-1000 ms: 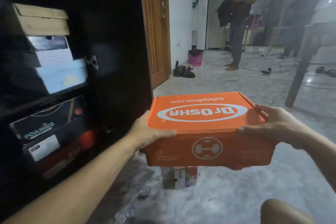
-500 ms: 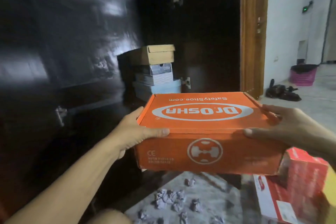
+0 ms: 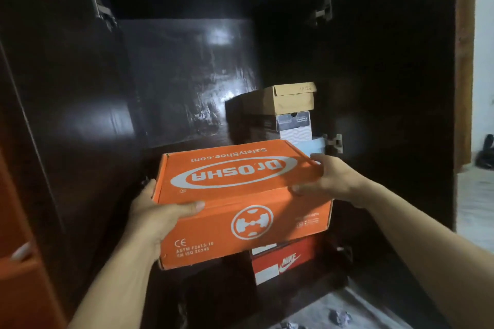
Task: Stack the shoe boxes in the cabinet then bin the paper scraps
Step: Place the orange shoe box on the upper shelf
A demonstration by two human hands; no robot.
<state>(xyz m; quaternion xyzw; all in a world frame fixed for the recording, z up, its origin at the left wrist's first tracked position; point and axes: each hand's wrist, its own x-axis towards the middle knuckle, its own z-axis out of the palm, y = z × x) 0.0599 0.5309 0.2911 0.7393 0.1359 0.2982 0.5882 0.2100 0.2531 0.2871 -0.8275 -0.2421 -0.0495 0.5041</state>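
Observation:
I hold an orange shoe box marked Dr.OSHA in front of the open dark cabinet, tilted down to the left. My left hand grips its left end and my right hand grips its right end. Behind it, on the upper shelf at the right, a stack of boxes stands: a brown cardboard box on top, a black and grey box under it, and a pale blue box partly hidden. A red Nike box sits on the lower shelf.
Crumpled paper scraps lie on the grey floor at the bottom right. The cabinet's left door stands open beside my left arm. An orange surface fills the left edge. The upper shelf's left half holds nothing.
My view has swung left from the room to face the cabinet. The orange box has risen to the upper shelf's height and moved closer to the opening, still in both hands.

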